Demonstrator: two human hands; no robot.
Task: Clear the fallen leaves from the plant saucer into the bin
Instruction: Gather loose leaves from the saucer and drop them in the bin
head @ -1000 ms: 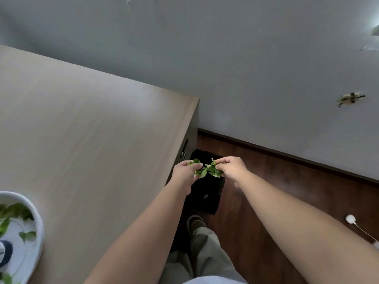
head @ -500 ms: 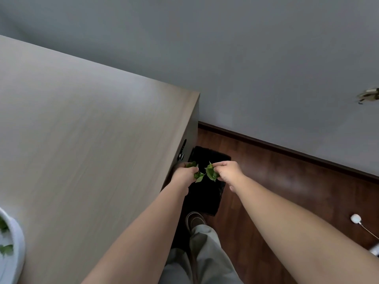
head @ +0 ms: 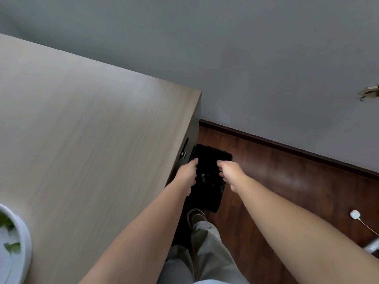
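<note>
The leaves we pinched a moment ago have left our hands. Now our left hand [head: 187, 171] and right hand [head: 230, 173] hang empty, fingers loosely spread, over the black bin [head: 207, 193] on the floor; green bits [head: 203, 175] show inside. More leaves [head: 12, 247] remain in the white saucer [head: 24, 240] on the surface [head: 92, 140].

The black bin [head: 207, 193] stands on the wood floor [head: 287, 181], tight against the end of the desk [head: 92, 140], so that side is blocked. Its mouth is open from above, with the left hand [head: 187, 173] and right hand [head: 230, 174] over it, apart. A shoe [head: 196, 217] stands just near the bin's front edge. Right of the bin the floor lies bare up to the wall [head: 266, 78].
</note>
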